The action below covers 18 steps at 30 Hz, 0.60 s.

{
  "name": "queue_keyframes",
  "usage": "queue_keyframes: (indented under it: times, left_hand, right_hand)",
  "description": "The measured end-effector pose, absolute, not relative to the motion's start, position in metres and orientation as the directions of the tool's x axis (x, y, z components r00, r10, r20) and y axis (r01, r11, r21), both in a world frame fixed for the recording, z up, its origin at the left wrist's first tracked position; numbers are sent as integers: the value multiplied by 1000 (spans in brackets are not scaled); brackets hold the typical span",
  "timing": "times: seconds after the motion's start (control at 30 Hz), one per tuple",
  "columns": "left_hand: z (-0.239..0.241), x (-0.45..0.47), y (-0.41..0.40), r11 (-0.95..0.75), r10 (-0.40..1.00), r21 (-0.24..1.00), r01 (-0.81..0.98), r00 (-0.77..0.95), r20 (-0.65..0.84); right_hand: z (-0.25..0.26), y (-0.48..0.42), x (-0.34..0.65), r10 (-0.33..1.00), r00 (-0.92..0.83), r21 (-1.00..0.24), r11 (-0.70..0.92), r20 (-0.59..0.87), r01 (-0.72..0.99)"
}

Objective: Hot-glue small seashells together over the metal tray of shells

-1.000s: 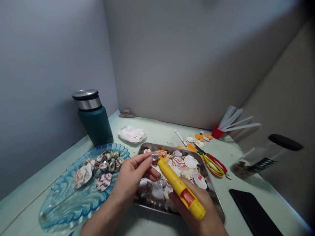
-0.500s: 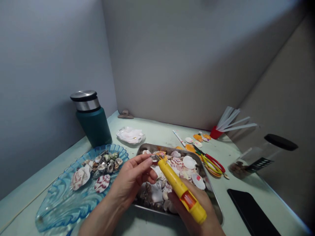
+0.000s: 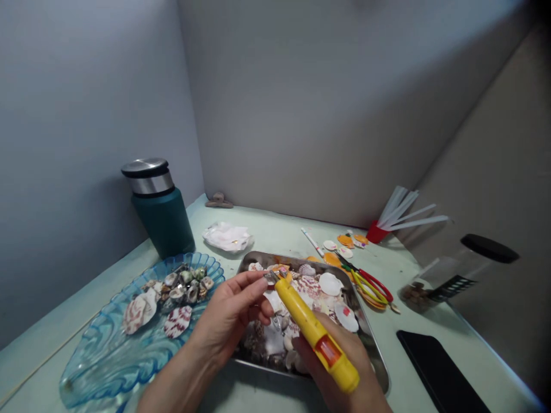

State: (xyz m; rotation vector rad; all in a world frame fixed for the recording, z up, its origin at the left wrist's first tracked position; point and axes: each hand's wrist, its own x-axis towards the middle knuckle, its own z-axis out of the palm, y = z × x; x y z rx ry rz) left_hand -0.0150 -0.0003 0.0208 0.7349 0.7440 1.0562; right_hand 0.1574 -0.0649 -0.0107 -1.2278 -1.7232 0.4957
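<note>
We see dim, cool light, bluish on the left wall [image 3: 86, 86], a diffuse shadow slanting across the back wall [image 3: 293, 115], our upper right corner black, fine details soft

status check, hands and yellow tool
Left hand pinching small shiny piece. Right hand gripping yellow tool, pointed toward it. Metal tray beneath; nothing visibly in the way.

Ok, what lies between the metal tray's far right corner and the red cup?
In the head view, scattered orange shells and white shells lie there, with the dark blades of the scissors close to that corner.
</note>
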Motion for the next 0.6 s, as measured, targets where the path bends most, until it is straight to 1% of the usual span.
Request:
queue_keyframes:
  times: [0.17, 0.47, 0.6]
  left_hand:
    - [21, -15, -1, 316, 932, 829, -462, 315, -179]
    - [22, -15, 0, 310, 936, 828, -467, 302, -180]
    - [22, -15, 0, 306, 934, 843, -442, 313, -175]
  right_hand:
    - [-9, -65, 157, 895, -41, -758, 401, 445, 514]
    - [-10, -67, 157, 895, -39, -755, 398, 445, 522]
    - [-9, -66, 157, 896, -41, -762, 400, 443, 509]
